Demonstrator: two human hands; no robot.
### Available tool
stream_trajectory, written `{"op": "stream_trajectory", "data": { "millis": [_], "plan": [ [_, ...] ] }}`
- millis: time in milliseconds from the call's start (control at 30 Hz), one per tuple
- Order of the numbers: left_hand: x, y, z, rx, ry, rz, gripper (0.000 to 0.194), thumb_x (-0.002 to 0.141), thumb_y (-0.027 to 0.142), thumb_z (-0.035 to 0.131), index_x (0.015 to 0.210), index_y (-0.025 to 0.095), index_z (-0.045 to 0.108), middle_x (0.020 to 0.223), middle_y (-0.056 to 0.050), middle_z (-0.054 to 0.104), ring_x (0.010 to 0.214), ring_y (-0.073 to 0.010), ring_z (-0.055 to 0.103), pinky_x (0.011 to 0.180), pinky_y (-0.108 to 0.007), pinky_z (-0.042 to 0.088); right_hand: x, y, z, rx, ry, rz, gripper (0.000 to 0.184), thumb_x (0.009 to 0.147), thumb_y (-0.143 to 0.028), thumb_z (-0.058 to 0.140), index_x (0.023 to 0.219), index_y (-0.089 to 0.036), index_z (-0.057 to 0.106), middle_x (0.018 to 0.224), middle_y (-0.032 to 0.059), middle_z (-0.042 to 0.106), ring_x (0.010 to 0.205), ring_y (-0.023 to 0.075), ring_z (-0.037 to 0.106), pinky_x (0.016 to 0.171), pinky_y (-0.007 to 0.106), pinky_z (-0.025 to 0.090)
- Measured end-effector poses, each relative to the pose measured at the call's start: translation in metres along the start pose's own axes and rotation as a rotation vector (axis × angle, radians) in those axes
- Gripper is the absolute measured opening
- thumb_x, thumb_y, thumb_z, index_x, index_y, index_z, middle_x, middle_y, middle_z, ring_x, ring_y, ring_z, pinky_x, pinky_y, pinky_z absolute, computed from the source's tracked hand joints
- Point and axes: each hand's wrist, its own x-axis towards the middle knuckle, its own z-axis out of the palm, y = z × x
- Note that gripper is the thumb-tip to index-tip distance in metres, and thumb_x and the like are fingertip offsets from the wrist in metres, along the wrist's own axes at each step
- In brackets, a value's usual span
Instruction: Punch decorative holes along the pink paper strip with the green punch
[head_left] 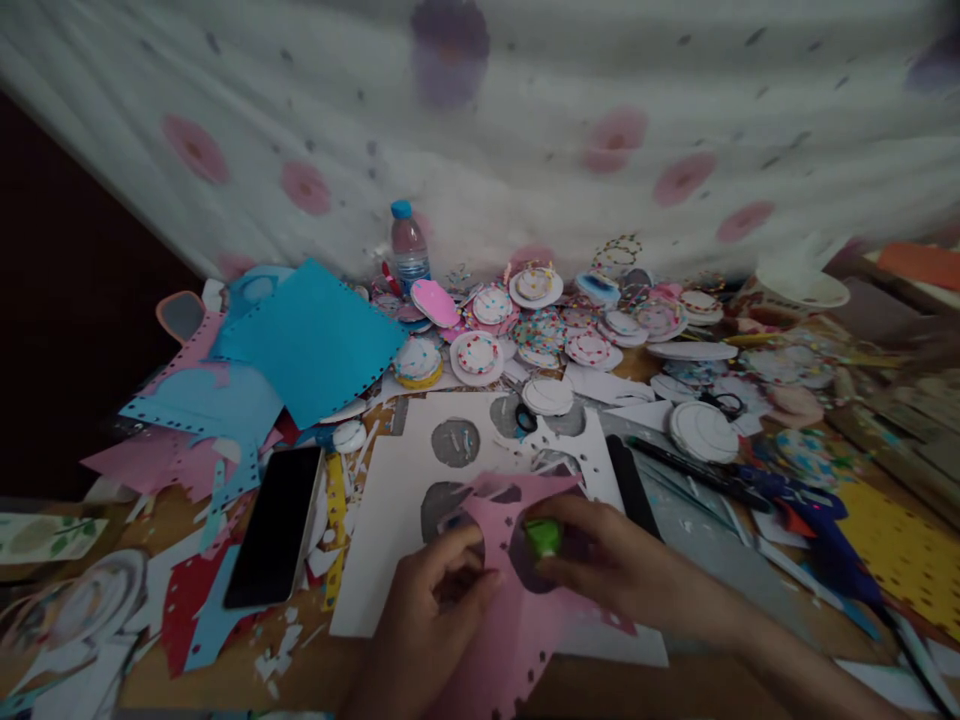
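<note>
My left hand (pixel 431 605) pinches the left edge of a pink paper sheet (pixel 501 640), which has large round cut-outs and small punched holes along its edges. Between the thumb and fingers of my right hand (pixel 611 560) is a small green craft punch (pixel 543 537), at the sheet's right side by a large cut-out. Whether the punch's jaws grip the paper is hidden. Under both hands lies a white sheet (pixel 386 520) with several round holes cut out of it.
A phone (pixel 276 525) lies at the left, near blue paper (pixel 315 340) and scraps. Bead-trimmed paper discs (pixel 478 355) are heaped along the back beside a water bottle (pixel 409 245). At the right are blue-handled scissors (pixel 810 510), a black pen (pixel 697 475) and yellow dotted paper (pixel 904 550).
</note>
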Motion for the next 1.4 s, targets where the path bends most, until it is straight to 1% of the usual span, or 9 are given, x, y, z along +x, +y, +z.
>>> {"op": "stream_trajectory", "data": {
  "millis": [67, 133, 233, 367, 533, 733, 900, 1100, 1400],
  "plan": [
    [0.001, -0.002, -0.001, -0.011, 0.019, 0.016, 0.027, 0.077, 0.025, 0.060, 0.102, 0.016, 0.064, 0.077, -0.003, 0.070, 0.075, -0.0168, 0.066, 0.069, -0.023, 0.052, -0.001, 0.001, -0.001, -0.222, 0.045, -0.070, 0.027, 0.080, -0.013, 0.059, 0.107, -0.018, 0.062, 0.107, 0.0095, 0.060, 0.100, 0.0232, 0.055, 0.090, 0.038, 0.043],
    [0.000, -0.002, -0.002, -0.024, 0.045, 0.039, 0.029, 0.077, 0.023, 0.060, 0.105, 0.017, 0.063, 0.079, -0.002, 0.070, 0.075, -0.0156, 0.067, 0.069, -0.022, 0.053, -0.001, 0.000, -0.001, -0.293, 0.068, -0.142, 0.032, 0.079, -0.010, 0.059, 0.110, -0.018, 0.061, 0.115, 0.0106, 0.057, 0.109, 0.0242, 0.051, 0.096, 0.038, 0.041],
    [-0.002, -0.002, -0.002, -0.050, 0.061, 0.063, 0.032, 0.077, 0.021, 0.060, 0.109, 0.019, 0.063, 0.080, -0.001, 0.070, 0.076, -0.0144, 0.067, 0.071, -0.021, 0.054, 0.000, -0.003, -0.002, -0.197, 0.103, -0.095, 0.028, 0.084, -0.023, 0.061, 0.112, -0.019, 0.061, 0.109, 0.0085, 0.060, 0.100, 0.0220, 0.055, 0.089, 0.035, 0.045],
    [-0.004, -0.003, 0.000, -0.097, 0.083, 0.064, 0.031, 0.075, 0.021, 0.063, 0.106, 0.019, 0.064, 0.084, -0.002, 0.070, 0.074, -0.0142, 0.068, 0.069, -0.021, 0.056, 0.003, -0.004, -0.004, 0.091, 0.076, 0.045, 0.031, 0.087, -0.043, 0.057, 0.107, -0.020, 0.063, 0.097, 0.0052, 0.065, 0.088, 0.0194, 0.058, 0.076, 0.030, 0.047],
    [0.000, 0.001, 0.006, -0.108, 0.105, 0.073, 0.032, 0.075, 0.022, 0.065, 0.106, 0.018, 0.065, 0.088, -0.004, 0.071, 0.074, -0.0155, 0.068, 0.070, -0.023, 0.057, 0.004, -0.003, 0.001, 0.402, -0.022, 0.071, 0.035, 0.081, -0.047, 0.064, 0.101, -0.018, 0.064, 0.089, 0.0032, 0.062, 0.084, 0.0169, 0.058, 0.076, 0.029, 0.047],
    [0.003, 0.004, 0.011, -0.128, 0.072, 0.084, 0.031, 0.076, 0.022, 0.064, 0.108, 0.019, 0.063, 0.087, -0.004, 0.072, 0.075, -0.0161, 0.068, 0.069, -0.024, 0.057, 0.001, -0.005, 0.001, 0.347, 0.004, 0.067, 0.035, 0.079, -0.044, 0.067, 0.103, -0.019, 0.062, 0.095, 0.0034, 0.062, 0.088, 0.0170, 0.057, 0.078, 0.029, 0.046],
    [0.003, 0.004, 0.011, -0.159, 0.067, 0.065, 0.034, 0.077, 0.021, 0.064, 0.111, 0.020, 0.061, 0.093, -0.004, 0.070, 0.078, -0.0155, 0.068, 0.071, -0.024, 0.056, 0.000, -0.007, -0.002, 0.341, -0.012, 0.032, 0.031, 0.081, -0.044, 0.065, 0.099, -0.019, 0.062, 0.091, 0.0030, 0.061, 0.085, 0.0169, 0.057, 0.076, 0.029, 0.047],
    [0.003, 0.012, 0.012, -0.134, 0.019, 0.048, 0.032, 0.077, 0.019, 0.062, 0.109, 0.019, 0.061, 0.094, -0.005, 0.071, 0.078, -0.0158, 0.068, 0.070, -0.025, 0.055, -0.002, -0.007, -0.001, 0.312, -0.001, 0.053, 0.032, 0.081, -0.042, 0.066, 0.101, -0.019, 0.060, 0.096, 0.0041, 0.062, 0.090, 0.0180, 0.058, 0.083, 0.032, 0.047],
    [0.001, 0.005, 0.012, -0.148, 0.058, 0.071, 0.033, 0.078, 0.021, 0.063, 0.111, 0.020, 0.061, 0.091, -0.004, 0.070, 0.076, -0.0155, 0.067, 0.071, -0.025, 0.056, -0.003, -0.005, -0.003, 0.321, -0.007, 0.043, 0.034, 0.081, -0.045, 0.065, 0.104, -0.020, 0.062, 0.098, 0.0047, 0.062, 0.091, 0.0186, 0.058, 0.080, 0.032, 0.047]
  ]
}}
